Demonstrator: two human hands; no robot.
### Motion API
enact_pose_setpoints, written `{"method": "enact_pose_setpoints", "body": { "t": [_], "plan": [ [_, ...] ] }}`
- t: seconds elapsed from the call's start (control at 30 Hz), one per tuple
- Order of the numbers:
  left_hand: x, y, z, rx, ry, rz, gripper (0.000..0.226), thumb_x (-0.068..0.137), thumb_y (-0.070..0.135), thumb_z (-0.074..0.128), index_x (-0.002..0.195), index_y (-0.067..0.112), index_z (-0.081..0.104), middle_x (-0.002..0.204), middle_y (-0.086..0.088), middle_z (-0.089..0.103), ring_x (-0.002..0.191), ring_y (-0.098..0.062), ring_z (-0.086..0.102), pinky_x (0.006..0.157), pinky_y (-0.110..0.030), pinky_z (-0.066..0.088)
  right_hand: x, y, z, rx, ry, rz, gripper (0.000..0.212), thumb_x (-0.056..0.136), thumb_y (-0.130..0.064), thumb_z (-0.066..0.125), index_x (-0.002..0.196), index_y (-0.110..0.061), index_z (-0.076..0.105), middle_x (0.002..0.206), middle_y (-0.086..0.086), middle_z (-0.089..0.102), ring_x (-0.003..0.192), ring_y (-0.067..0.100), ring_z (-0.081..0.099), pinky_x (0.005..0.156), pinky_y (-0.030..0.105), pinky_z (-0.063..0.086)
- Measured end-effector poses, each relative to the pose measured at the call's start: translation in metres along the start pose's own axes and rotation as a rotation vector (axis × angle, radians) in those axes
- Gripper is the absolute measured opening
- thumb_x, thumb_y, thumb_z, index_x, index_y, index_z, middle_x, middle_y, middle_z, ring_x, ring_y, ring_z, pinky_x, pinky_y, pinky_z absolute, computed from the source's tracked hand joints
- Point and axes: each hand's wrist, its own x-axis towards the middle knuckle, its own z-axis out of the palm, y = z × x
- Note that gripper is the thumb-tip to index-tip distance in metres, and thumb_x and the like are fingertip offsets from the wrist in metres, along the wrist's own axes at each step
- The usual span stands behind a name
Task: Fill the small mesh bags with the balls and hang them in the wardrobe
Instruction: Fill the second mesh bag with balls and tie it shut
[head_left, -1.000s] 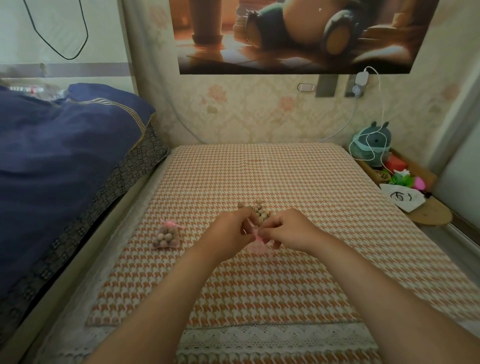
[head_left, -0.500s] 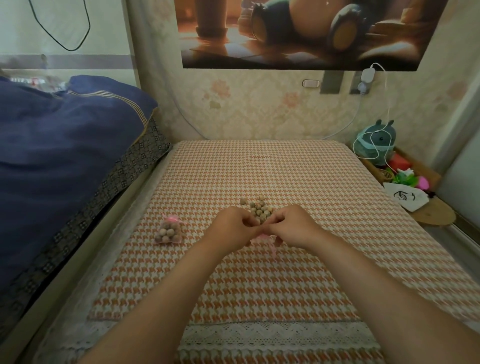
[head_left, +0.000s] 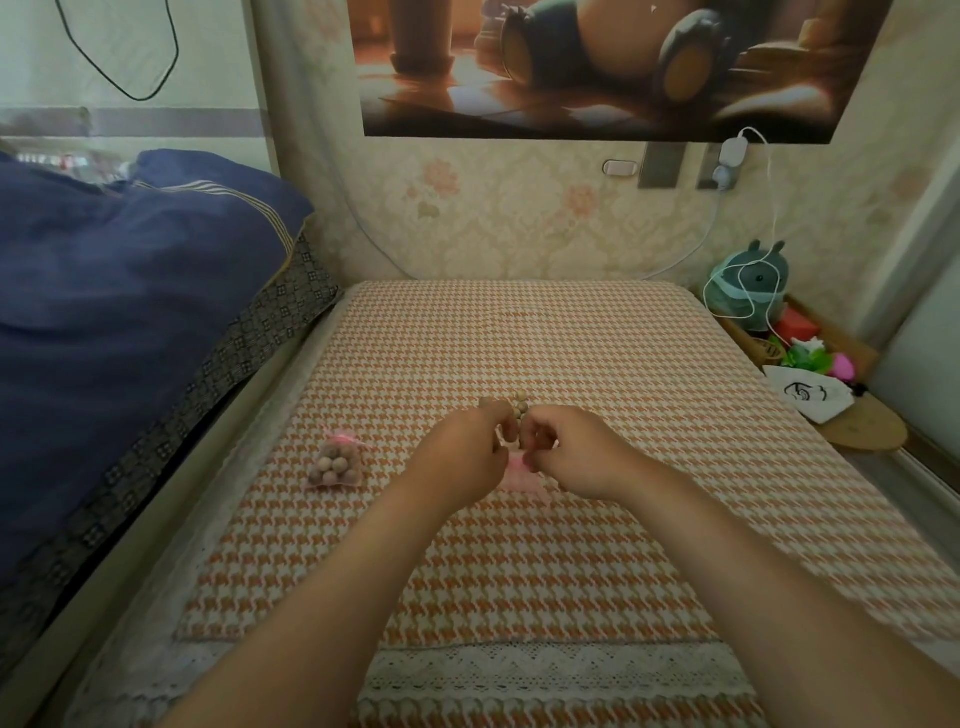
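Note:
A pink mesh bag (head_left: 521, 475) hangs between my two hands above the orange houndstooth cloth (head_left: 519, 561). My left hand (head_left: 462, 457) and my right hand (head_left: 571, 449) both pinch the bag's top edge with curled fingers, close together. A small pile of loose tan wooden balls (head_left: 519, 405) lies just beyond my knuckles, mostly hidden by them. A filled pink mesh bag (head_left: 335, 465), tied shut with balls inside, lies on the cloth to the left of my left hand.
A dark blue quilt (head_left: 119, 312) is heaped on the bed at the left. At the right, a low wooden shelf (head_left: 862, 431) carries a plush toy (head_left: 750, 286), a white cloth bag and small toys. A white charger cable hangs from the wall socket.
My hands have drawn slightly apart and risen a little while keeping hold of the pink bag. The view has tilted slightly; the filled bag has not moved.

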Motion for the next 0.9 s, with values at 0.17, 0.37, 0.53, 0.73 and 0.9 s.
{"method": "enact_pose_setpoints", "body": {
  "t": [0.17, 0.37, 0.53, 0.73, 0.9],
  "plan": [
    [0.0, -0.005, -0.002, -0.289, -0.071, -0.112, 0.016, 0.089, 0.006, 0.054, 0.09, 0.022, 0.056, 0.08, -0.012, 0.069, 0.061, -0.029, 0.069, 0.053, -0.043, 0.059, -0.006, 0.0, -0.004, -0.122, -0.052, -0.071, 0.023, 0.088, -0.025, 0.061, 0.096, -0.038, 0.078, 0.09, -0.015, 0.074, 0.079, 0.007, 0.067, 0.077, 0.035, 0.059],
    [-0.003, -0.006, -0.009, -0.341, -0.126, -0.101, 0.019, 0.093, 0.004, 0.052, 0.091, 0.016, 0.068, 0.079, -0.011, 0.07, 0.067, -0.023, 0.07, 0.064, -0.041, 0.062, -0.006, -0.004, -0.006, -0.156, 0.023, -0.1, 0.005, 0.087, -0.034, 0.078, 0.091, -0.033, 0.08, 0.09, -0.018, 0.071, 0.081, -0.002, 0.062, 0.079, 0.029, 0.054],
    [-0.003, -0.009, -0.016, -0.172, -0.09, 0.009, 0.008, 0.088, 0.017, 0.071, 0.092, 0.021, 0.076, 0.073, 0.016, 0.066, 0.066, 0.005, 0.06, 0.06, -0.007, 0.042, -0.006, 0.0, -0.008, -0.028, 0.045, -0.087, 0.002, 0.085, -0.034, 0.081, 0.084, -0.032, 0.081, 0.085, -0.02, 0.068, 0.079, 0.001, 0.063, 0.079, 0.031, 0.056],
    [-0.002, -0.009, -0.021, 0.045, -0.076, 0.083, 0.008, 0.091, 0.026, 0.065, 0.086, 0.032, 0.069, 0.09, 0.017, 0.065, 0.081, -0.002, 0.06, 0.072, -0.027, 0.052, -0.005, -0.002, -0.016, -0.32, -0.014, -0.143, 0.004, 0.089, -0.041, 0.074, 0.085, -0.039, 0.073, 0.089, -0.025, 0.06, 0.08, -0.005, 0.054, 0.074, 0.025, 0.046],
    [-0.003, -0.007, -0.015, 0.036, -0.073, 0.149, 0.008, 0.092, 0.029, 0.061, 0.089, 0.025, 0.068, 0.095, 0.011, 0.06, 0.084, -0.006, 0.06, 0.075, -0.035, 0.054, -0.006, -0.003, -0.011, -0.239, -0.071, -0.154, 0.008, 0.086, -0.042, 0.073, 0.093, -0.04, 0.073, 0.104, -0.017, 0.059, 0.093, 0.005, 0.059, 0.081, 0.03, 0.051]
  ]
}}
